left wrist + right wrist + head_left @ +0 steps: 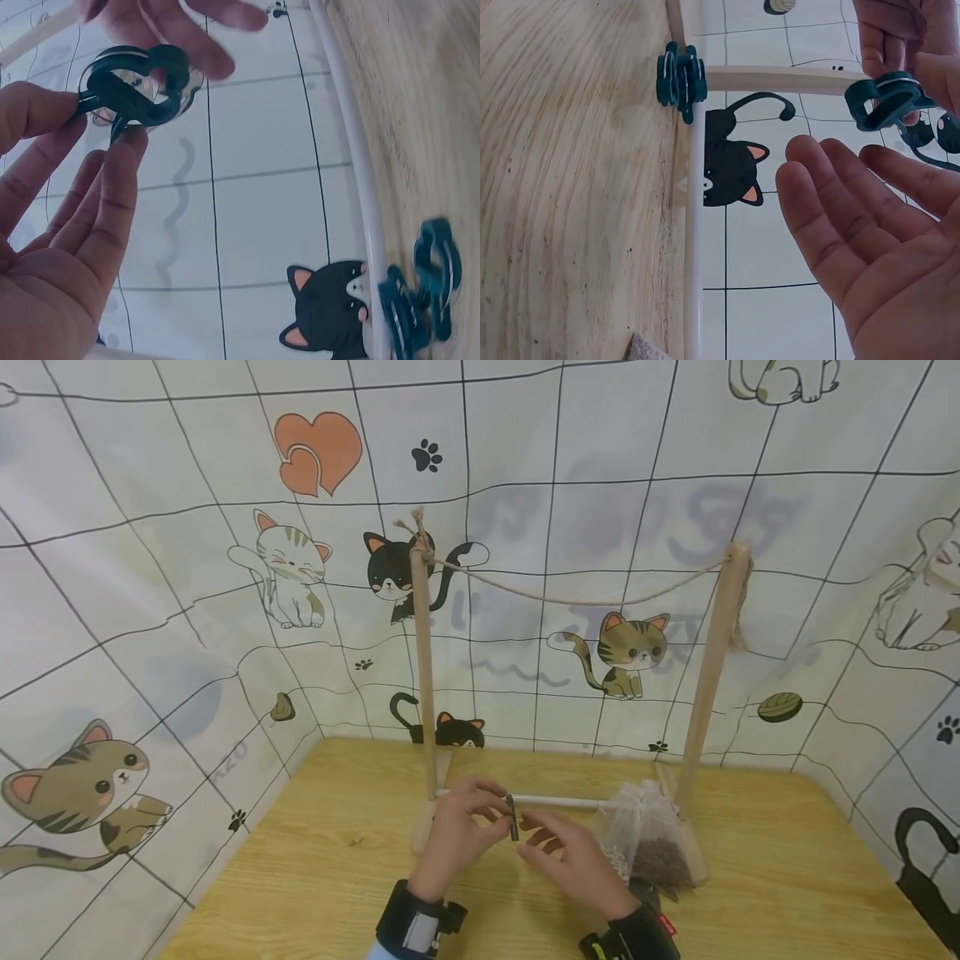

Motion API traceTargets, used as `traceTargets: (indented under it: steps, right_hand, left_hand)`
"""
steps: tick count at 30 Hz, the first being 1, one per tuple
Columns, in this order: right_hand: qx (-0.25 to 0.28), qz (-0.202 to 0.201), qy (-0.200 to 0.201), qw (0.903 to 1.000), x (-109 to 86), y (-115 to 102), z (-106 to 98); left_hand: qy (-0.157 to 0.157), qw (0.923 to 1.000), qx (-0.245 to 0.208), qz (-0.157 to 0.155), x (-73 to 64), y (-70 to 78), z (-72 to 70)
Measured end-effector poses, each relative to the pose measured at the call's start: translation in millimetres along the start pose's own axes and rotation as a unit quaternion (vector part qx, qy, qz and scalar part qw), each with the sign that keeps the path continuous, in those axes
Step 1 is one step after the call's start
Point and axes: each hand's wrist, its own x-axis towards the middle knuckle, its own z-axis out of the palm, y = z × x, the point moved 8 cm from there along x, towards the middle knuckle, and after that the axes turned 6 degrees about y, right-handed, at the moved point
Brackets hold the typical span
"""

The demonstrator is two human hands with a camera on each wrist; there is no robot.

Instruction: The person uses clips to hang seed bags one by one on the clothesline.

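My left hand pinches a dark green plastic clothes clip by its two handles, thumb on one side and fingers on the other. The clip is held up over the table, its rounded, hollow jaws facing my right hand. My right hand is just to the right of the clip, fingers spread and slightly bent, with nothing in its grasp. In the right wrist view its fingertips stand a little apart from the clip. More green clips lie on the table beside a white rod.
Behind my hands stand two wooden posts with a sagging rope tied between their tops. Sheer pouches, one with brown contents, sit by the right post's foot. A cat-print cloth encloses the wooden table.
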Motion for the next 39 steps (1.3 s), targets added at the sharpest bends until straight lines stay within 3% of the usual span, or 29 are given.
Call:
traceTargets:
  steps: [8,13,19,23,30,32,35,39]
  right_hand:
    - [0.02,0.024,0.017,0.9994,0.8,1.2,-4.9]
    - [0.02,0.008,0.037,0.9991,2.1,-0.9,-9.2]
    - [0.022,-0.017,0.05,0.9984,2.0,-6.6,-14.7]
    - [0.027,-0.014,0.043,0.9986,0.9,-7.2,-15.2]
    - [0.014,-0.016,0.013,0.9997,1.0,-7.3,-16.3]
    - [0.001,0.008,0.025,0.9997,1.6,-7.7,-25.3]
    - [-0.041,0.044,0.081,0.9949,1.4,2.5,-49.8]
    - [-0.117,0.065,0.178,0.975,-4.0,24.4,-87.7]
  left_hand:
    - [0.007,0.9984,-0.055,0.006,-1.7,3.9,11.6]
    - [0.001,0.9972,-0.071,0.022,-2.0,6.0,14.5]
    - [-0.04,0.9982,-0.038,-0.025,-2.7,-1.3,13.4]
    - [-0.068,0.9965,-0.032,-0.038,-3.4,-2.0,12.4]
    - [-0.072,0.9938,-0.042,-0.073,-3.3,-7.1,11.7]
    - [-0.066,0.9937,-0.042,-0.081,-2.3,-3.6,9.8]
    - [-0.052,0.994,-0.037,-0.089,-1.3,-3.1,7.9]
    - [-0.045,0.9952,-0.03,-0.082,-1.1,-6.9,6.6]
